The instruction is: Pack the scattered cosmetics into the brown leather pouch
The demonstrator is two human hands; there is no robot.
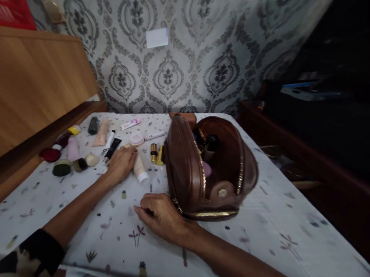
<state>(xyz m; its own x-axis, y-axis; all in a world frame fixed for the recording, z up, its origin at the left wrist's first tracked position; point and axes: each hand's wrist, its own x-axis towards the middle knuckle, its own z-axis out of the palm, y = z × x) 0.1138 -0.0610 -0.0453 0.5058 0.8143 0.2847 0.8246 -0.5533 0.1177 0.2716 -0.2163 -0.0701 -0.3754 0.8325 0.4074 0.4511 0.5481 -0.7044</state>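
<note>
My left hand (122,163) is closed at the upper end of a cream-coloured tube with a white cap (141,170), its fingertips partly hidden. Beside that hand lies a black tube (113,149). My right hand (161,215) rests on the cloth with loosely curled fingers and nothing visible in them, close to the front left corner of a brown leather bag (183,169). The bag stands unzipped, and a dark-capped bottle (211,143) and a pink item (206,169) show inside. Two gold lipstick tubes (153,153) are left of the bag.
More cosmetics lie at the left, among them a beige tube (102,133), a pink bottle (73,149), a green-lidded jar (62,168) and a round compact (136,139). A wooden panel (37,96) borders the left side. Patterned cloth (259,252) covers the table.
</note>
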